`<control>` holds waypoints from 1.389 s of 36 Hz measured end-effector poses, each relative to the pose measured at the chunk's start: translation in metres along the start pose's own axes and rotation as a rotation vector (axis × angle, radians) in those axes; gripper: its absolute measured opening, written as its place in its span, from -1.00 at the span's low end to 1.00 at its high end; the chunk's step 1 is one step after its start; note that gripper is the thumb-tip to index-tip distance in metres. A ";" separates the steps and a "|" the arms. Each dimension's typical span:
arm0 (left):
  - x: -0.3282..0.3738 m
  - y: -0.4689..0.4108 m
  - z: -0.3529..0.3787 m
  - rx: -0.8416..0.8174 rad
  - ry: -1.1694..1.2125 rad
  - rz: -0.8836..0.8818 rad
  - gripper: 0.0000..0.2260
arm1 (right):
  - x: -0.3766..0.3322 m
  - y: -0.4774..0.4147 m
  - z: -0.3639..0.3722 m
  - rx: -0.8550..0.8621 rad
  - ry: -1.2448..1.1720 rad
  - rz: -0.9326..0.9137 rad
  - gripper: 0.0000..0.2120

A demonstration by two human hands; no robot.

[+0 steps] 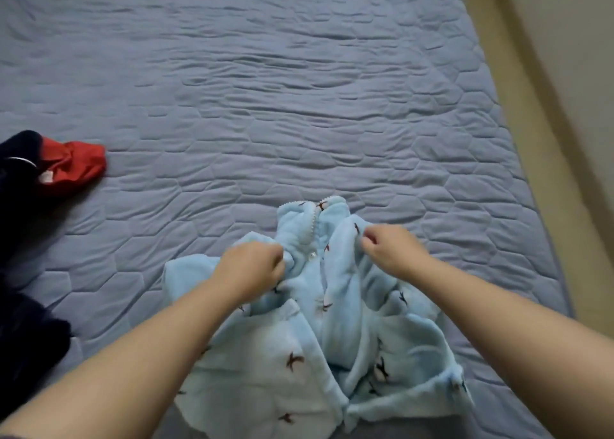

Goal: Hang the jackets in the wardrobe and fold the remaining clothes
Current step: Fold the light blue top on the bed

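- The dark clothing (23,339) at the left edge is cut off by the frame; its kind cannot be made out.
- A red garment (74,166) lies crumpled against the dark clothing, partly tucked under it.
- The near hem of the light blue fleece garment (265,382) runs out of the bottom of the view, and both forearms cover parts of it.
- The fingertips of both hands are buried in fleece folds and cannot be seen.
- Both arms reach forward over the bed (299,106), forearms bare, knuckles up.
- The left hand (252,269) sits at the garment's upper left, beside the buttoned front opening, fingers curled inward.
- The right hand (392,249) sits at the upper right, just across the opening, fingers likewise curled.
- Left grip: clamped on a bunch of fleece.
- Right grip: pinched together on a fold of fleece.
- The fleece garment lies rumpled on the near part of the bed, collar pointing away from the person, well apart from the red garment.
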State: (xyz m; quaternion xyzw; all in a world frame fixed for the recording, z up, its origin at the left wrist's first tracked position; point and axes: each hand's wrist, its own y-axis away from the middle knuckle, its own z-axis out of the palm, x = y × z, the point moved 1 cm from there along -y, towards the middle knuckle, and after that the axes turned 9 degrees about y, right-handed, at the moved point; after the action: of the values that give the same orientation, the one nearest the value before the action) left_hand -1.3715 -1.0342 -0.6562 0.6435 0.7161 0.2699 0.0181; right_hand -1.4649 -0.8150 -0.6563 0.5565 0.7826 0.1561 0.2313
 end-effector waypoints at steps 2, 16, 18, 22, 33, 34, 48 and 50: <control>-0.009 -0.024 -0.009 0.127 0.132 -0.115 -0.85 | -0.001 -0.021 -0.005 0.068 -0.059 0.040 -0.81; -0.036 -0.012 0.047 -0.405 0.030 -0.263 -0.62 | 0.017 -0.018 0.035 -0.322 -0.291 0.066 -0.56; -0.034 -0.003 0.030 -0.250 0.046 -0.227 -0.79 | 0.018 -0.006 0.016 -0.260 -0.288 0.076 -0.56; -0.023 0.015 -0.030 -0.007 0.250 -0.161 -0.92 | 0.017 0.019 -0.037 -0.273 -0.103 0.037 -0.61; 0.043 0.112 -0.283 0.233 0.051 -0.008 -0.80 | -0.014 0.148 -0.288 -0.014 0.417 -0.052 -0.80; 0.050 0.127 -0.310 0.262 0.001 0.008 -0.80 | -0.016 0.167 -0.313 -0.010 0.440 -0.067 -0.80; 0.137 0.372 -0.635 0.749 -0.120 0.011 -0.84 | -0.014 0.435 -0.600 0.111 0.092 0.111 -0.74; 0.158 0.393 -0.651 0.817 0.127 0.152 -0.83 | -0.023 0.467 -0.604 0.119 -0.090 -0.011 -0.74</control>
State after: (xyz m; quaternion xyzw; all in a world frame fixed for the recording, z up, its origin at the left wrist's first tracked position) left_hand -1.2828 -1.1129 0.1114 0.6309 0.7143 0.0035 -0.3027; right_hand -1.4090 -0.6735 0.0925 0.5716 0.7821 0.0828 0.2338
